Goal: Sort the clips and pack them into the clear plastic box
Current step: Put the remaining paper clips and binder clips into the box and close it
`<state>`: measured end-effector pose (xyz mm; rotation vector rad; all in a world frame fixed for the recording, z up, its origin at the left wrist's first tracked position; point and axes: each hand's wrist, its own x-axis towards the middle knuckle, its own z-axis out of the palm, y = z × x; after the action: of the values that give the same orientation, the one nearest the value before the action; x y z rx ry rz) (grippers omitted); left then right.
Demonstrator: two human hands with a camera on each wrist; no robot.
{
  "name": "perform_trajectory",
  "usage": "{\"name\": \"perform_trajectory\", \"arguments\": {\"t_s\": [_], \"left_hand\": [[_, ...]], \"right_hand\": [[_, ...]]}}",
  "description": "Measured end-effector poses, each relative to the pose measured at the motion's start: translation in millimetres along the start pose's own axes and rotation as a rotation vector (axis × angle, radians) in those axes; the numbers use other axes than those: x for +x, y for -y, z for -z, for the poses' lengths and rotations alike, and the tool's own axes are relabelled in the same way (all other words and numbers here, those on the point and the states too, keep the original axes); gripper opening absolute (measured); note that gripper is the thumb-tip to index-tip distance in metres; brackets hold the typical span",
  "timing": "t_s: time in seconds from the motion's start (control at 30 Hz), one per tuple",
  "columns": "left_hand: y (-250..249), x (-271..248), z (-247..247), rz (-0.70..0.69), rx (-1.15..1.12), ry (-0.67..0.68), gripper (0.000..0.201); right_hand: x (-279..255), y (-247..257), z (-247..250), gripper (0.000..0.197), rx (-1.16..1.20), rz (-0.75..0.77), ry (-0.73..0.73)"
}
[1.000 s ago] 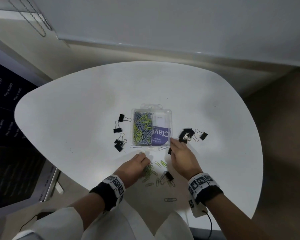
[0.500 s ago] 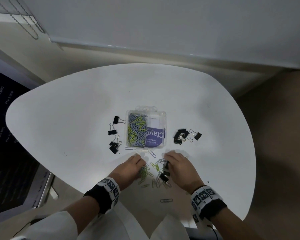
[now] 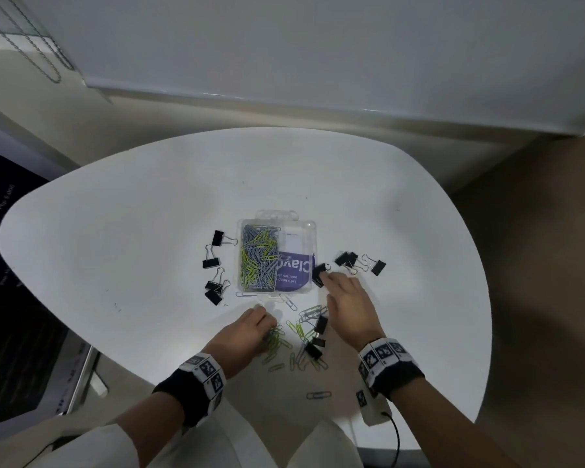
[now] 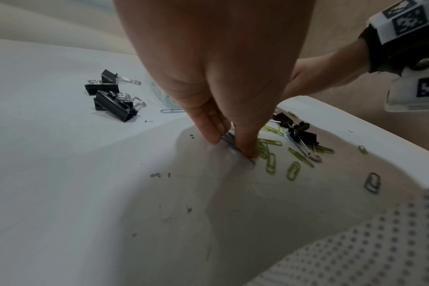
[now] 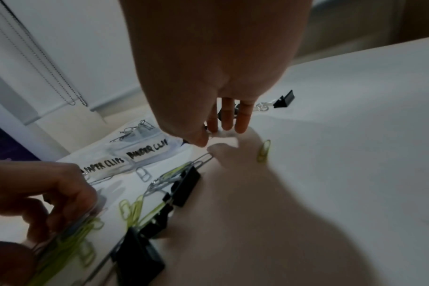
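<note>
The clear plastic box (image 3: 314,236) lies open mid-table; its left compartment is full of grey and green paper clips (image 3: 259,258). Hand-written labels name the two compartments of the box (image 5: 145,151). My left hand (image 3: 267,327) pinches a small bunch of paper clips (image 4: 230,144) against the table, at the left of the loose pile (image 3: 301,332). My right hand (image 3: 325,278) is at the box's right front corner and pinches a black binder clip (image 3: 319,273). Other binder clips lie left of the box (image 3: 213,263), right of it (image 3: 358,261) and in the pile (image 3: 313,349).
The white rounded table (image 3: 149,248) ends just behind my wrists. A single grey paper clip (image 3: 318,395) lies near that front edge. A white wrist-band module with a cable (image 3: 372,412) rests beside my right wrist. A wall runs behind the table.
My right hand has left the loose pile and moved up to the box's right corner with a binder clip. My left hand stays at the pile, gathering paper clips.
</note>
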<state>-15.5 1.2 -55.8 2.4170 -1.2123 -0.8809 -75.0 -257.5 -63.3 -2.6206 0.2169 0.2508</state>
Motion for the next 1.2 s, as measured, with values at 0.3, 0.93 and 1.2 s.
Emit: {"name": "perform_trajectory", "arguments": {"t_s": [0.3,0.93,1.2], "left_hand": [[1,0,-1,-0.018,-0.013,-0.012,0.046],[2,0,-6,-0.001,-0.060,-0.086,0.039],[4,-3,-5,-0.006,-0.078,-0.081,0.038]], "right_hand": [[-12,-14,0,0.040,0.081,-0.058,-0.036],[-58,-7,-5,0.037,0.352,-0.009,0.044],[-97,-52,30,0.035,0.279,-0.192,0.342]]}}
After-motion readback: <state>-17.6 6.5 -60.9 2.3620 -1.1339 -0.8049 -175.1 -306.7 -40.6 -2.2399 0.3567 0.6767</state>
